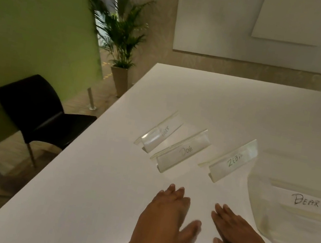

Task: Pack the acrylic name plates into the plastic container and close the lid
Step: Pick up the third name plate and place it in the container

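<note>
Resting both palms flat on the white table point(104, 175), my left hand point(165, 216) and right hand point(241, 239) are spread and grasp nothing. Three clear acrylic name plates, marked illegibly point(158, 134), Dog point(182, 153) and Zebra point(231, 161), stand ahead; a Bear plate point(304, 202) lies inside the translucent plastic container point(262, 217) on my right. I judge slick acrylic may slip from a loose pinch

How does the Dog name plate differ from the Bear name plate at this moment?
The Dog name plate stands on the bare white table; the Bear name plate lies inside the plastic container. Dog's lettering is faint and thin, Bear's dark and bold. Dog runs diagonally across the view, Bear nearly level. Both are clear acrylic with handwritten names, and neither hand touches either.
</note>
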